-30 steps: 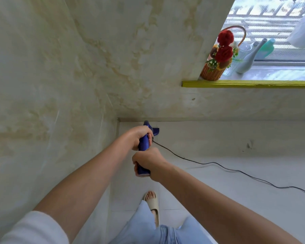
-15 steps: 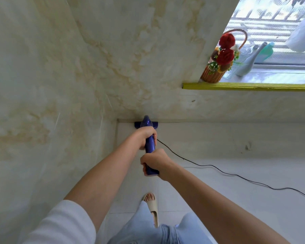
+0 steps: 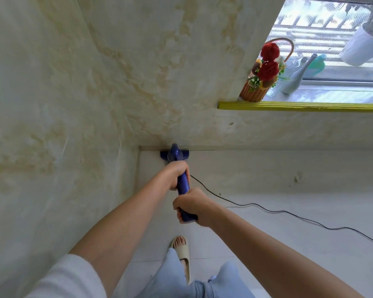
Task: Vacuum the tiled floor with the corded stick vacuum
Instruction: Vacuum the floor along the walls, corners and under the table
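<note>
two hands on the stick vacuum, head jammed into the far corner

head view: left hand [image 3: 178, 174] wraps the blue stick vacuum [image 3: 183, 183] high on the body, right hand [image 3: 192, 206] clenches the handle end nearer the person, both firmly grasping. the long axis runs straight ahead from the grips, down to the floor head [image 3: 174, 154], which sits beyond the left hand, touching the base of the far wall [image 3: 267, 134] and just beside the side wall [image 3: 63, 125]. left hand is the nearer one to the head. the cord [image 3: 267, 210] trails off to the right of the grips across the tiled floor [image 3: 289, 244]. no room ahead, so i reckon the next stroke pulls back toward the sandalled foot [image 3: 181, 252].
</note>
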Tool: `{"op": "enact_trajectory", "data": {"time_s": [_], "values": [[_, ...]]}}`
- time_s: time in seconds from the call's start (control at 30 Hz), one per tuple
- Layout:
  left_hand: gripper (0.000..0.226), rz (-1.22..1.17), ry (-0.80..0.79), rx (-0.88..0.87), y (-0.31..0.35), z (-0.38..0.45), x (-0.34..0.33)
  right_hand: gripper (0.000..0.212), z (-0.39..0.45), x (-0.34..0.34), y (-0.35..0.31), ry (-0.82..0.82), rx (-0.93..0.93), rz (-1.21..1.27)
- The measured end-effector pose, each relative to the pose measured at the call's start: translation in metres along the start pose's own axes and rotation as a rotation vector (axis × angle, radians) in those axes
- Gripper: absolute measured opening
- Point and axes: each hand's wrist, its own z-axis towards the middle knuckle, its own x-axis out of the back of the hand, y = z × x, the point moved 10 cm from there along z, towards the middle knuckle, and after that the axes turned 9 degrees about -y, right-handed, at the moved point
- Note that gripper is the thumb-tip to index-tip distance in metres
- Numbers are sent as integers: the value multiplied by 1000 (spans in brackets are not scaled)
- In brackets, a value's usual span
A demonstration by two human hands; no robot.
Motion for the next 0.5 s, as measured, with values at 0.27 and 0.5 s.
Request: {"op": "enact_trajectory", "data": {"time_s": [0.27, 0.5], "values": [[14, -132, -18, -6, -15, -25, 7, 22, -27, -12, -1, -78, -13, -57], [12, -49, -2, -12, 1, -11, 13, 25, 3, -10, -4, 5, -13, -15]]}}
